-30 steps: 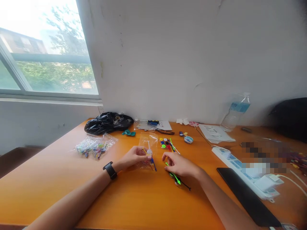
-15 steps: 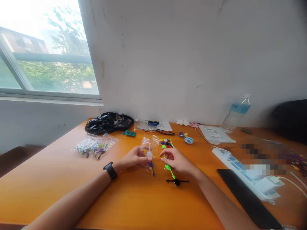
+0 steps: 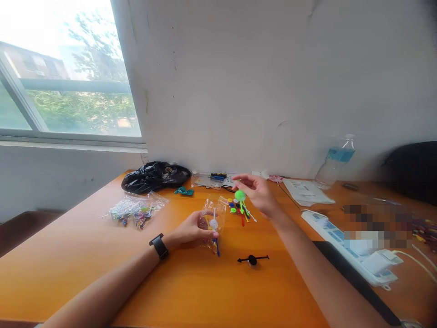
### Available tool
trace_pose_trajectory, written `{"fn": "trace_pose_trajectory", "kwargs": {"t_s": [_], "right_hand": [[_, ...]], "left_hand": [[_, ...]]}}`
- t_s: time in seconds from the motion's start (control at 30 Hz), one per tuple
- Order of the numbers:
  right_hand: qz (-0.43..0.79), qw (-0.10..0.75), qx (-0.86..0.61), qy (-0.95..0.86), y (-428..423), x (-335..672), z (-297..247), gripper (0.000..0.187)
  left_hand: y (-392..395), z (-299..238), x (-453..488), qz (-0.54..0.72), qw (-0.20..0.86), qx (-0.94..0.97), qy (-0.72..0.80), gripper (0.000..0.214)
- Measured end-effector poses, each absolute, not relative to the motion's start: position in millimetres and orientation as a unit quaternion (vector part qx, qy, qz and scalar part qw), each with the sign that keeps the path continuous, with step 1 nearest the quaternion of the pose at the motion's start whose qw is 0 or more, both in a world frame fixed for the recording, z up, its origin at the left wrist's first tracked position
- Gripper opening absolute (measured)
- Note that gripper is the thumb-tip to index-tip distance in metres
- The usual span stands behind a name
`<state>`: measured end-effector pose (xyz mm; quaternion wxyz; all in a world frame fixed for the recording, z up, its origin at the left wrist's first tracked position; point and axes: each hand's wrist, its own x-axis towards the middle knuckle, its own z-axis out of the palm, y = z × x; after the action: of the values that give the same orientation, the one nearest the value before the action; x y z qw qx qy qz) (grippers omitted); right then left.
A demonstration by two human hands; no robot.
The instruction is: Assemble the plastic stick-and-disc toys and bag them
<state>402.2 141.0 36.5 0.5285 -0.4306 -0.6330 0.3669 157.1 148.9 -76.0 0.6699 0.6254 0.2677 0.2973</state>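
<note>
My left hand [image 3: 198, 230] is closed on a clear plastic bag [image 3: 220, 209] with coloured arrow spinners inside; a white one and a blue arrow tip show through. Raised over the table, my right hand [image 3: 254, 191] pinches a green arrow spinner [image 3: 240, 196], its round hub and arrowhead hanging below the fingers. Beneath it, several loose spinners [image 3: 233, 206] in red, yellow, blue and black lie in a small cluster. A black arrow spinner [image 3: 252, 260] rests alone on the table nearer to me, between my forearms.
At left lies a clear bag of colourful pieces [image 3: 131, 212], with a black plastic bag [image 3: 153, 176] behind it. On the right are a white power strip [image 3: 336, 239], a dark flat slab [image 3: 355, 273] and a plastic bottle [image 3: 336, 159] by the wall.
My right hand has lifted the green spinner up and away from me, off the spot beside the black spinner. My left hand stays on the bag, slightly lower in view.
</note>
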Motion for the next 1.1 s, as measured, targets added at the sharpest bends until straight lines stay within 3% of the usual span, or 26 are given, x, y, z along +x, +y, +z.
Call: {"fn": "trace_pose_trajectory", "kwargs": {"t_s": [0.13,0.37,0.7,0.9,1.1], "right_hand": [[0.370,0.462,-0.422,-0.687,167,381,55,0.029],[0.325,0.446,-0.452,-0.701,204,360,33,0.017],[0.280,0.380,-0.479,-0.740,194,359,29,0.015],[0.312,0.291,-0.468,-0.774,184,350,30,0.015],[0.283,0.225,-0.453,-0.815,182,352,26,0.014]], "left_hand": [[149,-81,160,0.321,0.663,0.622,0.265,0.077],[149,-80,163,0.351,0.643,0.625,0.271,0.071],[143,-71,164,0.362,0.634,0.636,0.249,0.063],[146,-72,162,0.380,0.601,0.653,0.260,0.049],[140,-63,162,0.389,0.606,0.642,0.263,0.051]]}}
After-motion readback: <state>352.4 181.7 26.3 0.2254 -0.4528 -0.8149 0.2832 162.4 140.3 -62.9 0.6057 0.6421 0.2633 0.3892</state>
